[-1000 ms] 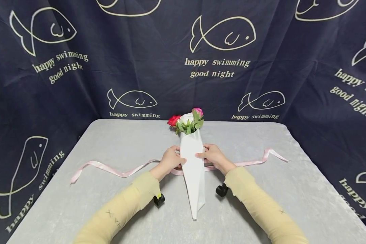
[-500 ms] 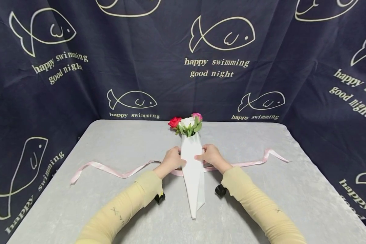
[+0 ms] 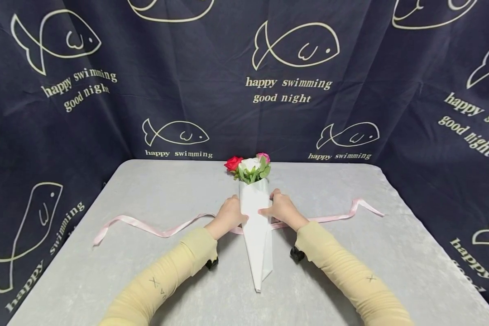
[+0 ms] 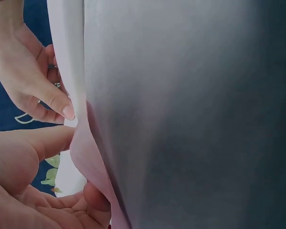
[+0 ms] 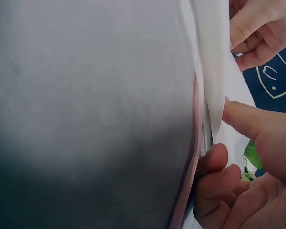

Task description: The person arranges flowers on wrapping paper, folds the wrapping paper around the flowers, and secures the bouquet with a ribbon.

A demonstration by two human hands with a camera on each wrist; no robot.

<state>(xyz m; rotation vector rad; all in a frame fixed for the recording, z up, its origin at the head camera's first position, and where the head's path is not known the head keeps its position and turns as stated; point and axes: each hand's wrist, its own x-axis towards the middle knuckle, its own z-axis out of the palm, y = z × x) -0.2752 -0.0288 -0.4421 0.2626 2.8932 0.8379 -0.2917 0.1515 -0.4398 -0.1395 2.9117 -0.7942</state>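
A bouquet wrapped in white paper (image 3: pixel 254 235) lies on the table, narrow end toward me. A red rose (image 3: pixel 233 164), a white flower (image 3: pixel 250 164) and a pink flower (image 3: pixel 263 157) with green leaves stick out at its far end. My left hand (image 3: pixel 229 213) holds the paper's left edge, thumb on top. On the right edge my right hand (image 3: pixel 283 210) has its thumb on the paper and its fingers bent beside it, as the right wrist view also shows. Beneath the bouquet a pink ribbon (image 3: pixel 163 233) crosses the table; the paper hides its middle.
A light grey cloth covers the table (image 3: pixel 330 290). Wavy ribbon ends stretch out to the left and right. Behind stands a dark blue curtain (image 3: pixel 212 81) with fish drawings and lettering. Small black wrist devices (image 3: pixel 296 253) hang under the sleeves.
The flower heads have come slightly lower and nearer as the bouquet settled onto the table. My right fingers have moved a little away from the paper's edge. The ribbon ends lie as before.
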